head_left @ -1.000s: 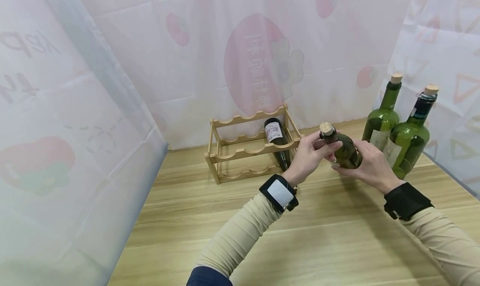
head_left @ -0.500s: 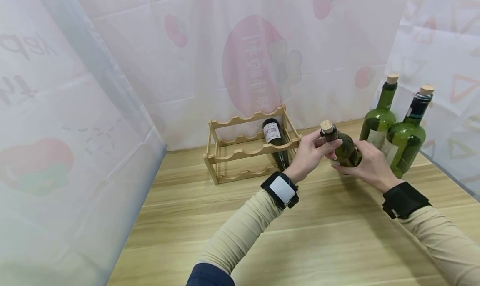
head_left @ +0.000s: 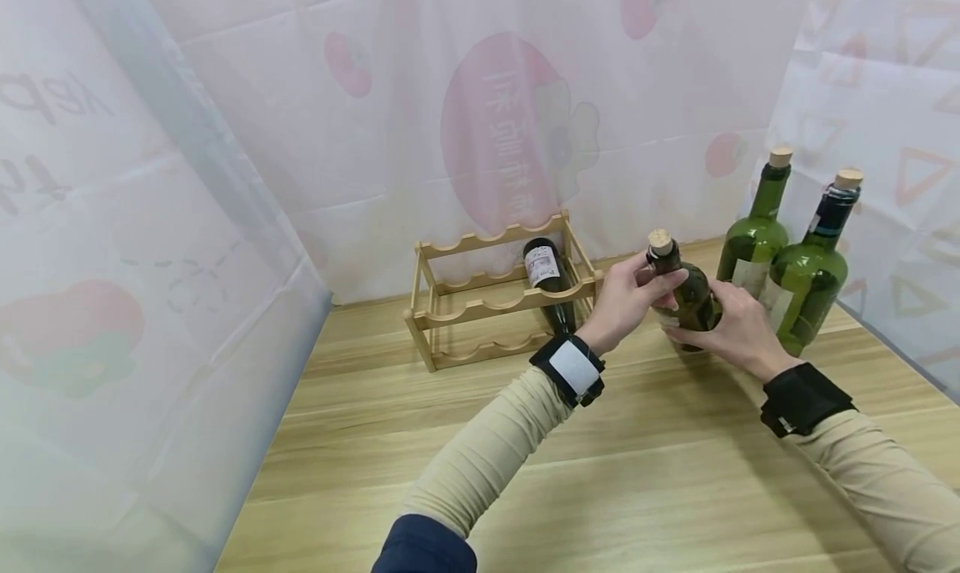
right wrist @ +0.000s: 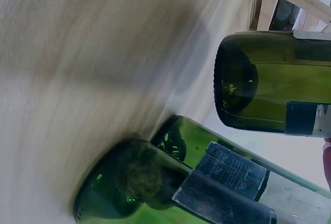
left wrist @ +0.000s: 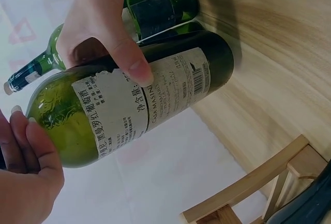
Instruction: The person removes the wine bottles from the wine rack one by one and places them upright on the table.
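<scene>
Both hands hold a corked green wine bottle (head_left: 695, 294) above the table, tilted slightly, its cork end up. My left hand (head_left: 624, 299) pinches it at the neck and shoulder with thumb and fingers. Around the lower body curls my right hand (head_left: 738, 327), whose thumb lies across the pale printed label in the left wrist view. The bottle's base (right wrist: 235, 81) shows off the tabletop in the right wrist view. Left of the hands stands a wooden wine rack (head_left: 487, 309), with a dark wine bottle (head_left: 551, 277) lying in its right end, neck toward the front.
Two corked green bottles, a rear one (head_left: 753, 243) and a front one (head_left: 810, 273), stand upright close together just right of my right hand. The wooden table (head_left: 360, 439) meets printed white curtains (head_left: 375, 156) at the back and both sides.
The held bottle has tipped more upright, its cork rising slightly and moving a little right. My left hand has followed it; the right hand keeps its grip.
</scene>
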Motion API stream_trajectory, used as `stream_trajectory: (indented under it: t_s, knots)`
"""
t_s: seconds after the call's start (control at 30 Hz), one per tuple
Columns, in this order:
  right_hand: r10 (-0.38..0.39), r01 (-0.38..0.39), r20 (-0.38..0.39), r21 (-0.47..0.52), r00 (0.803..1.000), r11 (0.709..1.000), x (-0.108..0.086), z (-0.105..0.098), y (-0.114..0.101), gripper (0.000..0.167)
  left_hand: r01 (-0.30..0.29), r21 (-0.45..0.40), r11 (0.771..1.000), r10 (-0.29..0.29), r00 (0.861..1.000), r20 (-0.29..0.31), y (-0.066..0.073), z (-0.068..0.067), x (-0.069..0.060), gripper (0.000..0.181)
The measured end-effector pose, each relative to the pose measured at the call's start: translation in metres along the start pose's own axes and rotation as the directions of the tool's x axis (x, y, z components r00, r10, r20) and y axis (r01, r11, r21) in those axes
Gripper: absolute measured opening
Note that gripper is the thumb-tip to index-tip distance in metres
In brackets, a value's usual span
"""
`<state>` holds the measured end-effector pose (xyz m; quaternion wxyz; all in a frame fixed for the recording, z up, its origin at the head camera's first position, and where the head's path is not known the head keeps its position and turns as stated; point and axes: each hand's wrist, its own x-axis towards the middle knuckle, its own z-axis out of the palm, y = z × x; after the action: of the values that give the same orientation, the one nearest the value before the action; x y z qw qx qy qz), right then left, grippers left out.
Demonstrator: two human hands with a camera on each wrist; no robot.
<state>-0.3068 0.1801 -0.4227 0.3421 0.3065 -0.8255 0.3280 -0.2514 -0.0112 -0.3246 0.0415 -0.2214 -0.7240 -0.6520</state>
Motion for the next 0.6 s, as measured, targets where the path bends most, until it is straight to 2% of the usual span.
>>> stream_trajectory:
  t_s: [0.27, 0.6]
  knots:
    - [0.003, -0.003, -0.011, 0.012, 1.000, 1.000, -0.002, 0.006, 0.007, 0.068, 0.025, 0.051, 0.998, -0.024, 1.000, -0.015, -0.001, 0.004, 0.008, 0.028]
    - [0.060, -0.060, 0.014, 0.021, 0.998, 0.998, -0.006, 0.008, 0.011, 0.069, 0.049, 0.085, 0.995, -0.047, 0.999, -0.022, -0.001, 0.008, 0.013, 0.029]
